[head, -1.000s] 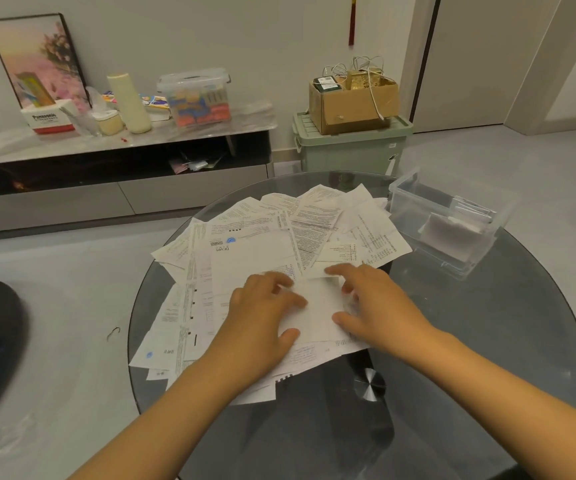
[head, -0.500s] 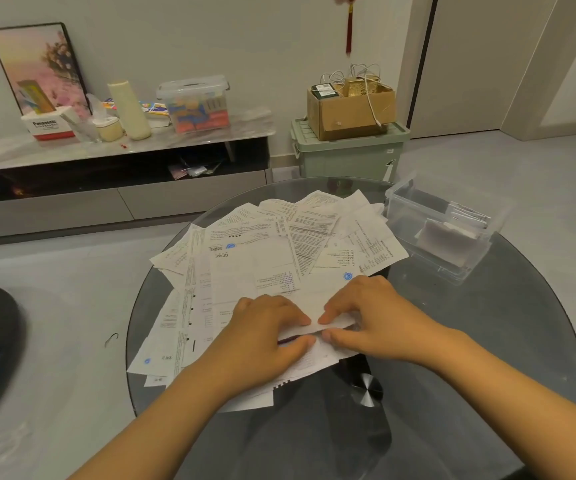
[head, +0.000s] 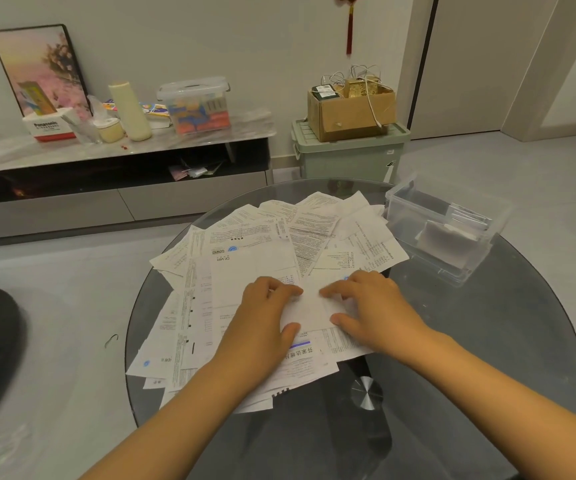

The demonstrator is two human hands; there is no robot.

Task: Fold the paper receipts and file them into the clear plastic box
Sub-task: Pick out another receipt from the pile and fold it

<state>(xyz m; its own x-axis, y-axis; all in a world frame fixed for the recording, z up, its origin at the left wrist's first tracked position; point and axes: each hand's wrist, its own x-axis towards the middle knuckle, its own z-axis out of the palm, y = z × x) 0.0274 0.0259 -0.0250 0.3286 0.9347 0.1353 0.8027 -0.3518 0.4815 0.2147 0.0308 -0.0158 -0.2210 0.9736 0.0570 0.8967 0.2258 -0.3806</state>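
Head cam: both hands down on a small blank white folded receipt (head: 310, 308), dead centre of the round dark glass table (head: 487, 358). Left hand (head: 262, 320) presses its L edge, fingers spread flat, thumb tip at the lower edge, not gripping. Right hand (head: 373, 306) presses the R edge the same way, index stretched toward the left fingertips, thumb low; flat on the paper, nothing pinched. Folded receipt sits atop the big loose pile of white printed paper receipts (head: 262, 258), which fans from approx 7 o'clock round to 1 o'clock of the table. Clear rectangular plastic box (head: 418, 216), lid off, at 2 o'clock near the table rim, just beside the pile's far R corner; a few folded slips stand inside w/ one pale sheet in front. Beyond the table at 12 o'clock: green lidded plastic bin (head: 348, 157) w/ a brown cardboard box (head: 348, 114) on top.
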